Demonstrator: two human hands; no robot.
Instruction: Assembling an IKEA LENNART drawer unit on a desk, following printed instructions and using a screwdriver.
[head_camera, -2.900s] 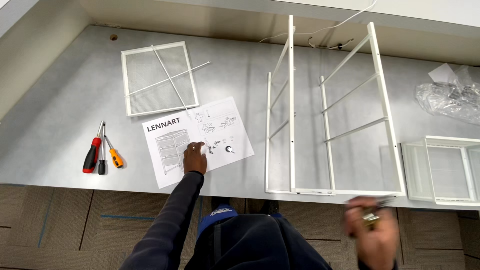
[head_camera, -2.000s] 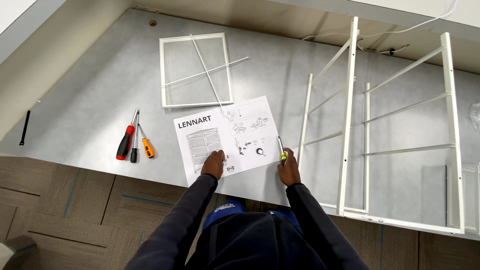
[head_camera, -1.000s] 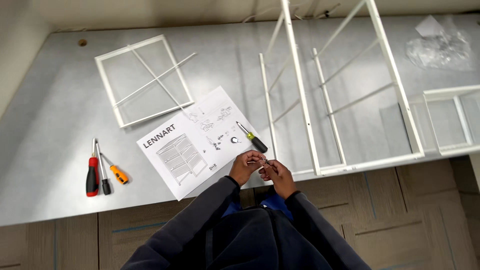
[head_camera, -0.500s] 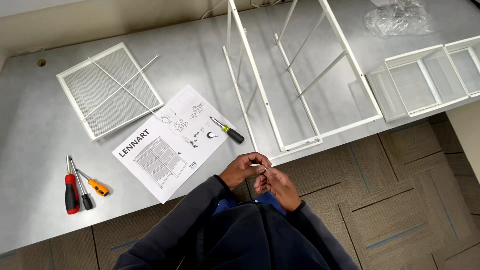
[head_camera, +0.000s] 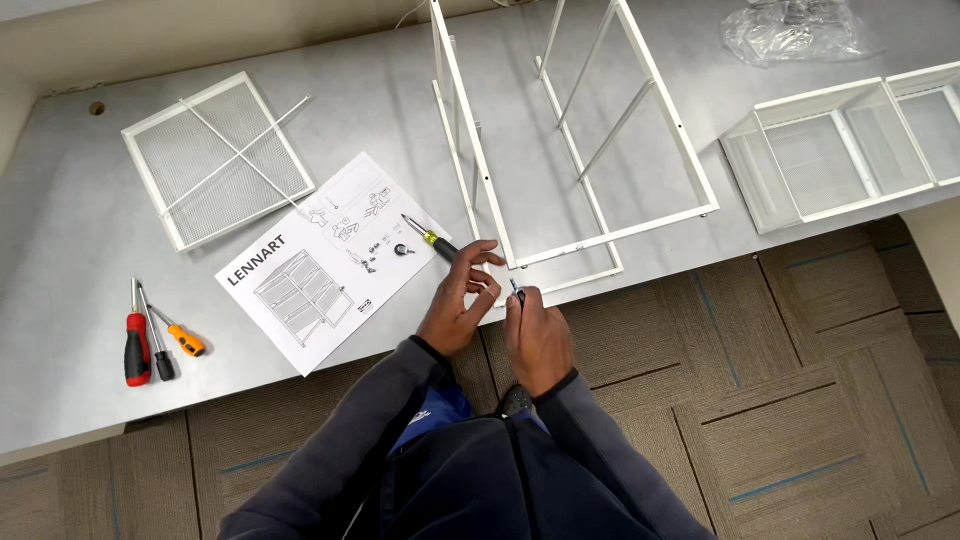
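Both arms are covered to the wrists by long dark charcoal sleeves. The left hand (head_camera: 458, 308) and right hand (head_camera: 535, 338) are left bare; no gloves are seen. A blue garment is glimpsed beneath the dark top at chest level.

An instruction sheet (head_camera: 325, 265) lies on the grey mat (head_camera: 80, 230), with a mesh panel (head_camera: 215, 160) behind it and three screwdrivers (head_camera: 155, 340) to its left. A fourth screwdriver (head_camera: 428, 238) rests across the sheet's right edge, just beside the left hand (head_camera: 458, 305), which is close to the right hand (head_camera: 535, 335). To the right stands a wire frame (head_camera: 570, 130), with wire baskets (head_camera: 850, 145) beyond it and a plastic bag (head_camera: 800, 30) behind those.
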